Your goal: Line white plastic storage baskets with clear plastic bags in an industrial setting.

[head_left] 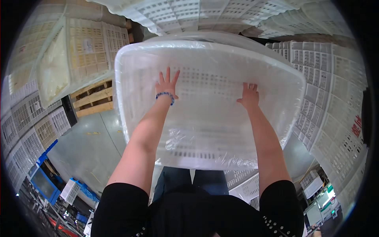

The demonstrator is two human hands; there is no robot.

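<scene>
In front of me stands a white plastic crate with slotted walls, its inside covered by a clear plastic liner folded over the rim. My left hand, with a blue bead bracelet at the wrist, lies against the liner at the far left part of the crate, fingers spread. Farther right, my right hand presses on the liner too, its fingers apart and a ring on one of them. Neither hand holds anything. The film looks wrinkled near the front wall.
Stacked white crates rise on the right and more crates at the back. A wooden pallet lies at the left under yellowish crates. Grey floor shows at the left; blue-framed equipment stands at the lower left.
</scene>
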